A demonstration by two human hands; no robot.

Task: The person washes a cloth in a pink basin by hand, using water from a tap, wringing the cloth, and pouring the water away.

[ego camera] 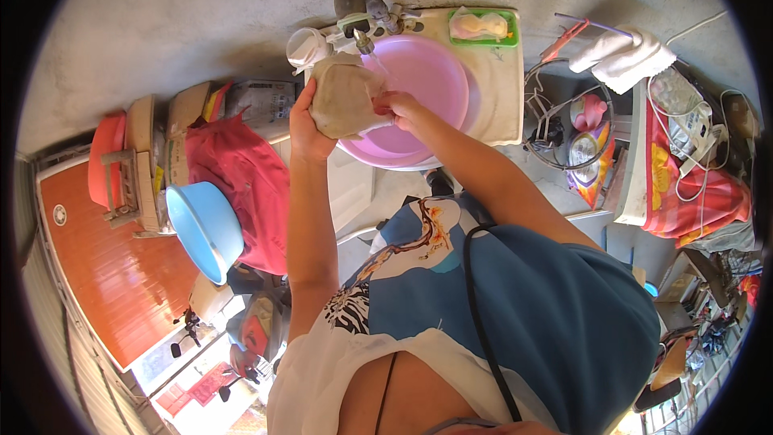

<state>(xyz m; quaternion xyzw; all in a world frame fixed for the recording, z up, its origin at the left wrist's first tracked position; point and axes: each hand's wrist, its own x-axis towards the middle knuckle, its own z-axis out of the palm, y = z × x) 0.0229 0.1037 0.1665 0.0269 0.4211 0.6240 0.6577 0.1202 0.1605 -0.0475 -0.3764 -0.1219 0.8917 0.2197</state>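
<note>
A beige cloth item [345, 96], its exact kind unclear, is held up over the left side of a pink plastic basin [423, 81]. My left hand [309, 124] grips its left edge, thumb upward. My right hand [398, 110] pinches its right edge, fingers partly hidden in the fabric. Just above, a metal faucet [364, 42] lets a thin stream of water fall into the basin, beside the cloth. The basin sits in the sink of a cream washstand [501, 90].
A white container [307, 48] stands left of the faucet. A green soap tray [483, 29] holds wrapped soap at the back right. A blue basin [205, 229] and red cloth [259, 187] are at left. A wire stand [531, 115] and white towel [628, 57] are at right.
</note>
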